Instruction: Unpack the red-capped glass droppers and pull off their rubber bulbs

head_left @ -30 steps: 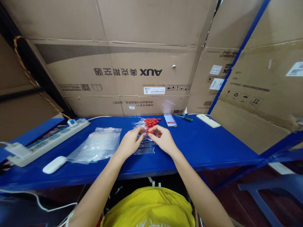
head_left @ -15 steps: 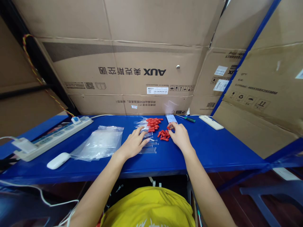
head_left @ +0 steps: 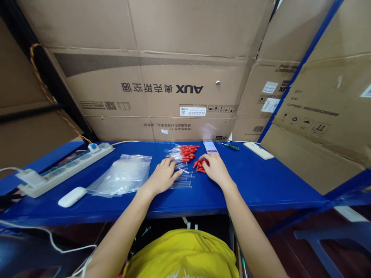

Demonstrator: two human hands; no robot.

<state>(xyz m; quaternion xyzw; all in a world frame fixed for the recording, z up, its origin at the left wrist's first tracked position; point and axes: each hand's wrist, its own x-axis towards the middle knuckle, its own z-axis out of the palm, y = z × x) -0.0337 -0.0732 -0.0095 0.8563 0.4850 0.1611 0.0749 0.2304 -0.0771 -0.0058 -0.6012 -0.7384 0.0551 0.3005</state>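
My left hand (head_left: 162,176) lies flat with fingers spread over a row of clear thin tubes (head_left: 182,180) on the blue shelf (head_left: 261,181). My right hand (head_left: 214,169) rests palm down beside it, fingers curled onto a small heap of red caps (head_left: 198,165). What its fingertips hold, if anything, is hidden. Farther back lie more tubes fitted with red caps (head_left: 188,151).
A stack of clear plastic bags (head_left: 121,174) lies left of the tubes. A white power strip (head_left: 63,166) and a white mouse-shaped device (head_left: 71,196) sit at the far left. A phone (head_left: 210,146), green screwdriver (head_left: 231,146) and white remote (head_left: 258,150) lie at the back. Cardboard boxes (head_left: 162,85) wall the shelf.
My hands were pinched together over the tubes; they have parted. The right hand went right to the loose red caps and has come back slightly. The left hand flattened onto the tubes.
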